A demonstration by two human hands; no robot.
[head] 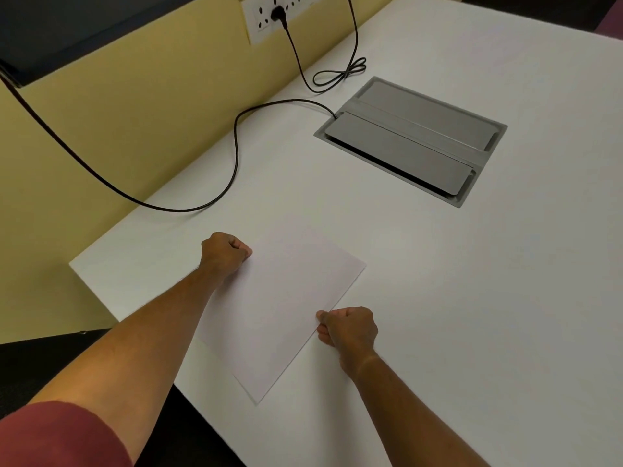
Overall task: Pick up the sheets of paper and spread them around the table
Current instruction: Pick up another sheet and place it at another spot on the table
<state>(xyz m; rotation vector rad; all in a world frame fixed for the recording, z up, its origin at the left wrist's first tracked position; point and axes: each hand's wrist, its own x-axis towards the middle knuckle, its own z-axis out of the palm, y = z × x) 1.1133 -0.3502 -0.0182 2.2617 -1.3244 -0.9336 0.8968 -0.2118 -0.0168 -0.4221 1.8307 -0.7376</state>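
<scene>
White sheets of paper [279, 311] lie in a flat stack on the white table [472, 298], near its front left corner and turned at an angle. My left hand [225, 252] grips the stack's far left edge with curled fingers. My right hand [349, 326] pinches the right edge between thumb and fingers. How many sheets are in the stack cannot be told.
A grey metal cable hatch [411, 139] is set into the table behind the paper. A black cable [236, 143] loops across the table from the hatch to the wall sockets [269, 13]. A yellow partition [118, 129] borders the table's left side.
</scene>
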